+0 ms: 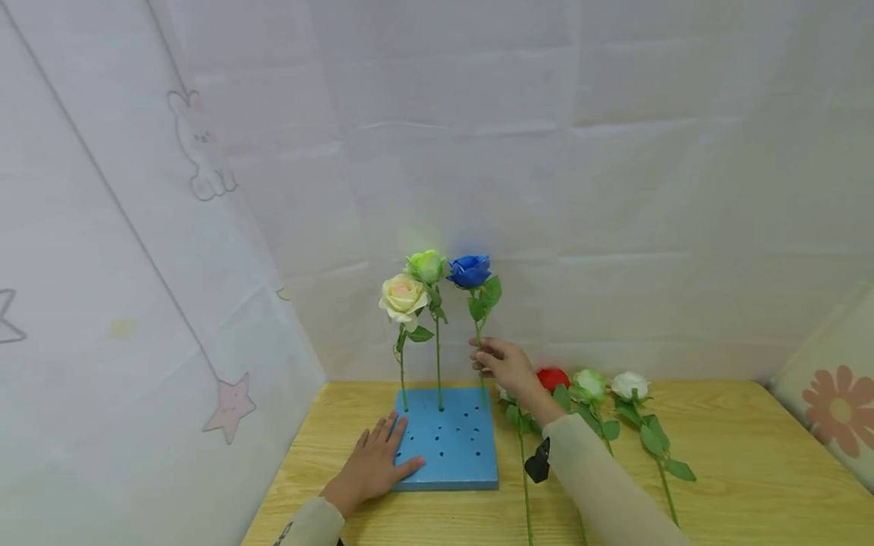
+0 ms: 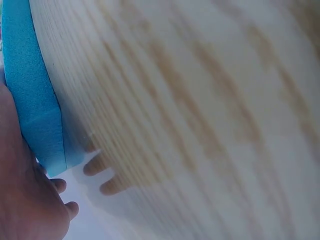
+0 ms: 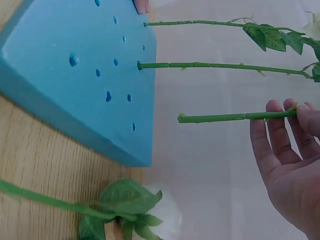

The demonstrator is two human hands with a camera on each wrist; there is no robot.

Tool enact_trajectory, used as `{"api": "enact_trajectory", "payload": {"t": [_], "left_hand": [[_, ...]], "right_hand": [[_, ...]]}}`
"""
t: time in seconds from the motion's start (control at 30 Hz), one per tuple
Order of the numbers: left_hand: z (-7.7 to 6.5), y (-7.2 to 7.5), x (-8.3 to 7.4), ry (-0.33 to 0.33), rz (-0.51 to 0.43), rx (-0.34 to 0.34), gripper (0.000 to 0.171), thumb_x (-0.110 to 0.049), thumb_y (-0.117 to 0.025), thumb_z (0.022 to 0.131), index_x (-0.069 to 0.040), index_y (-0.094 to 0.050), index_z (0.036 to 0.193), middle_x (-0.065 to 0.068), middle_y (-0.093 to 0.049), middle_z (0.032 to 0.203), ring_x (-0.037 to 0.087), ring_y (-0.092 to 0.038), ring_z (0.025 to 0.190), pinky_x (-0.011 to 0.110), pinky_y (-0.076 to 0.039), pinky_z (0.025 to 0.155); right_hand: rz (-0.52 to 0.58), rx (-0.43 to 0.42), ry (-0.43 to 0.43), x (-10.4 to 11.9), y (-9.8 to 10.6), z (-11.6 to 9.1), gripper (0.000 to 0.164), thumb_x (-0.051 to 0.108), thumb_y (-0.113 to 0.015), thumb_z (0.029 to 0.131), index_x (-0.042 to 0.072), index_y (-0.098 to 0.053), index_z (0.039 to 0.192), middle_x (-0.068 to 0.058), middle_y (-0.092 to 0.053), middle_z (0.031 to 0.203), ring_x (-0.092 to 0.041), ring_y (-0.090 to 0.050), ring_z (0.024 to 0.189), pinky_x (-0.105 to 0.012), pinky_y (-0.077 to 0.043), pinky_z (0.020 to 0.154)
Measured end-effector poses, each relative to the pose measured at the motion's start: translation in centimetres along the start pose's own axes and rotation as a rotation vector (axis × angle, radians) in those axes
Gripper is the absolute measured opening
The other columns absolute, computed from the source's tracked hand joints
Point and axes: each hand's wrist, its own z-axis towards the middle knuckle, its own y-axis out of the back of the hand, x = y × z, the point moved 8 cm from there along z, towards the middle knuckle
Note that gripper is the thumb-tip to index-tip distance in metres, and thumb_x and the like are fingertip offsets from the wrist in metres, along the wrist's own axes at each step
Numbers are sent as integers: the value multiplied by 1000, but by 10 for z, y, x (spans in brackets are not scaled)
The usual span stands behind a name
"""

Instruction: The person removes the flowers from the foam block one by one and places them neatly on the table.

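In the head view my right hand (image 1: 508, 368) pinches the stem of a blue artificial rose (image 1: 470, 271), held upright over the back right of a blue foam block (image 1: 451, 472). The right wrist view shows the cut lower end of that stem (image 3: 212, 118) apart from the block, between thumb and fingers higher up. My left hand (image 1: 372, 464) lies on the block's left edge, fingers spread, thumb across its front. A cream rose (image 1: 403, 297) and a light green rose (image 1: 425, 267) stand in holes along the back of the block.
To the right on the wooden table (image 1: 744, 455) lie a red rose (image 1: 553, 379), a pale green-white rose (image 1: 589, 385), a white rose (image 1: 630, 385) and another, partly hidden behind the right hand. Several holes dot the block's top. A pale cloth wall (image 1: 437, 152) rises behind the table.
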Motion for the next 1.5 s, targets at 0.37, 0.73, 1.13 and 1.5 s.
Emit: {"api": "enact_trajectory", "payload": {"t": [0.37,0.73,1.13,1.5], "left_hand": [[-3,8,-9,-10,-16,-12,95,-74,-43,96,-9,-24,162,17,-16,168,46,-20,151,71,-19,114],[-4,4,-5,26,-18,5,98,-80,-38,93,-14,-20,164,12,-11,170,41,-16,154,68,-17,117],[-1,-1,0,20,-7,3,101,-84,-31,91,-15,-19,164,11,-10,170,40,-15,154,68,-17,117],[1,-3,2,19,-28,-3,101,-84,-33,91,-15,-19,164,11,-10,170,41,-15,154,68,-17,117]], "right_hand": [[-21,17,22,7,25,-29,35,18,-61,103,13,-64,138,-6,-72,117,-28,-70,104,-45,-58,89],[-28,2,8,9,45,-59,38,17,-60,104,11,-60,142,-8,-70,121,-25,-70,103,-38,-59,86],[-66,-1,74,6,70,-96,34,10,-56,105,4,-61,138,-23,-68,117,-30,-71,100,-40,-60,83],[-83,-23,-44,-7,105,-129,48,19,-56,106,1,-47,149,-19,-67,124,-19,-71,100,-35,-59,85]]}}
